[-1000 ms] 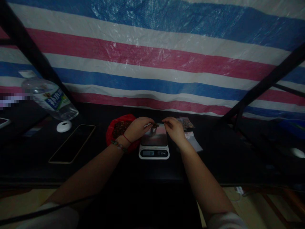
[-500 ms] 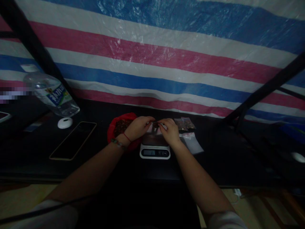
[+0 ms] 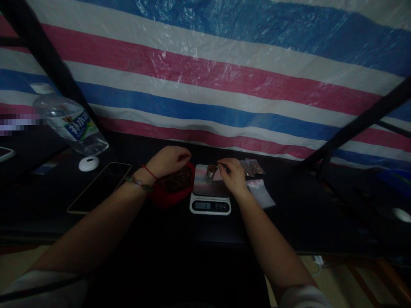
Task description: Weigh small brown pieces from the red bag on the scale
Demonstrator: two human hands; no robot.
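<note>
A white kitchen scale (image 3: 210, 206) with a shiny weighing plate and a lit display sits before me. On its plate stands a small metal cup (image 3: 211, 171) with brown bits in it. My left hand (image 3: 167, 161) is over a red bag (image 3: 171, 199) full of brown dried pieces (image 3: 176, 180), its fingers curled together; what they hold, if anything, is hidden. At the cup's right side is my right hand (image 3: 233, 174), thumb and forefinger drawn close in a pinch; anything between them is too small to make out.
Right of the scale lie small filled zip bags (image 3: 255, 167) and a white plastic bag (image 3: 261, 194). To the left are a phone (image 3: 99, 188), a white rounded case (image 3: 89, 163) and a large plastic bottle (image 3: 72, 124). Behind the black table (image 3: 298, 205) hangs a striped sheet (image 3: 224, 90).
My left hand has moved left, from above the cup to over the red bag. My right hand has shifted slightly right, and the cup on the scale now shows.
</note>
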